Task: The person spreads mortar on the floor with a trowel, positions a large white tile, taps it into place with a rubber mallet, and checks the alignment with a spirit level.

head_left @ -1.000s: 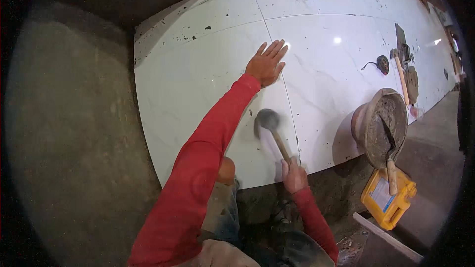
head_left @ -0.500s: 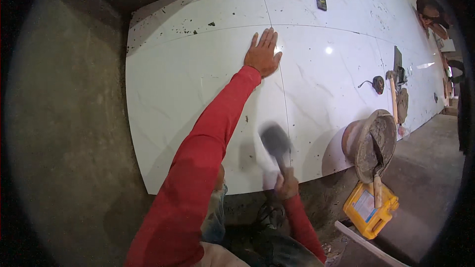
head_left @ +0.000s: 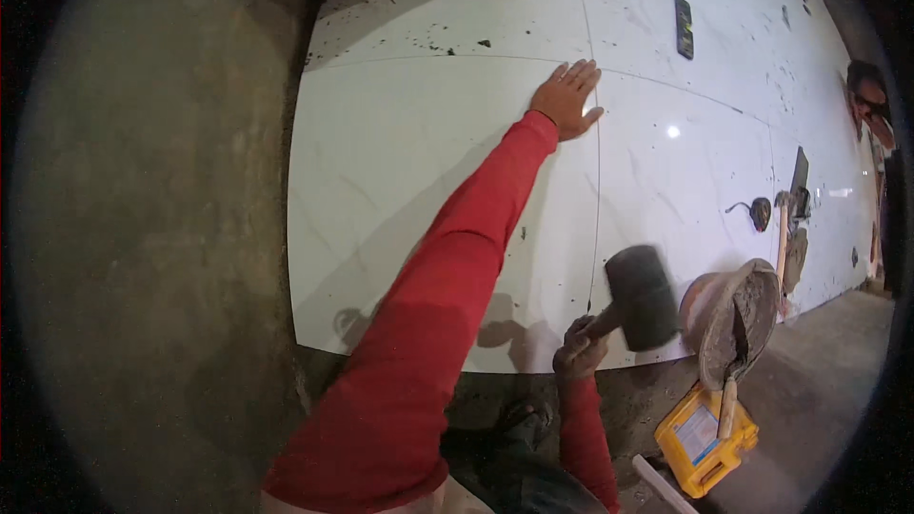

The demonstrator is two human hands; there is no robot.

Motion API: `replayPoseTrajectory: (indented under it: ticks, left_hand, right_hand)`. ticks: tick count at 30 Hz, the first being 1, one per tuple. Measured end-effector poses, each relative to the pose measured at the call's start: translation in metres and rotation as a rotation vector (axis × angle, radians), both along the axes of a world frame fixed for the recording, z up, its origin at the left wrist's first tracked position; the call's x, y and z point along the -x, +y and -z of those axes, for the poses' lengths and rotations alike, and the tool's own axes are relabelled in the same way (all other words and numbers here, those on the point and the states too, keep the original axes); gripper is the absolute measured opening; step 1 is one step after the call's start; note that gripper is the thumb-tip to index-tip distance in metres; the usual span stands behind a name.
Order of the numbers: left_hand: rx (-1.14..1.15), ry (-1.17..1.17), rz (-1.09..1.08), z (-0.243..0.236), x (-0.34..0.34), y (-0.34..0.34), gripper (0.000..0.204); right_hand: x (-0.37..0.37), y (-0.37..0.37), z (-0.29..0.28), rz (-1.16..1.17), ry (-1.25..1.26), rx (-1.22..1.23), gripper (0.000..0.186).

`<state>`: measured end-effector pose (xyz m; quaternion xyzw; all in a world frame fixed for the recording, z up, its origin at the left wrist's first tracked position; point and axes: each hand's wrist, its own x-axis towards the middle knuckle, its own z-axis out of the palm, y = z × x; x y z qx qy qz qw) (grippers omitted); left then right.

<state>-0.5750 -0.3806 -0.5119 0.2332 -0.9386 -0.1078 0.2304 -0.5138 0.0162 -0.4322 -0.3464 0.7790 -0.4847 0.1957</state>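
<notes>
The mallet [head_left: 643, 297] slants forward and right from the right hand [head_left: 580, 354], whose fingers grip it, while the farther left hand [head_left: 567, 101] lies open on the tile [head_left: 419, 148].

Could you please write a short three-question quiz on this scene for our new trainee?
1. Multiple choice: what does the right hand hold? (a) a spirit level; (b) a black-headed mallet; (c) a yellow jug.

2. True or false: the left hand is closed in a fist.

3. Short answer: which tool leans in the basin of grey mix, its wooden handle hanging over the rim?

Key:
1. b.
2. False; it lies open, palm down, on the white tiles.
3. A trowel.
</notes>
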Motion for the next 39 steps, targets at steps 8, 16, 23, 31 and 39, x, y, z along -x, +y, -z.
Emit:
replayPoseTrajectory:
  ticks: [8, 16, 23, 31, 39]
  left_hand:
    - [0.005, -0.070, -0.157, -0.007, -0.075, -0.016, 0.071]
    - [-0.035, -0.206, -0.401, -0.020, -0.240, -0.045, 0.074]
    - [-0.008, -0.246, -0.708, -0.026, -0.353, -0.061, 0.075]
    - [0.011, -0.291, -0.857, -0.012, -0.383, -0.063, 0.078]
    - [0.017, -0.282, -0.934, -0.008, -0.300, -0.096, 0.081]
  right_hand:
    - [0.010, -0.039, -0.023, 0.081, -0.077, 0.076, 0.055]
    - [0.006, -0.095, -0.039, -0.105, 0.094, -0.034, 0.033]
    - [0.000, -0.096, 0.009, -0.408, 0.254, -0.515, 0.029]
    - [0.009, -0.055, 0.032, -0.500, 0.329, -0.516, 0.025]
    - [-0.004, -0.059, 0.019, -0.225, 0.011, 0.008, 0.032]
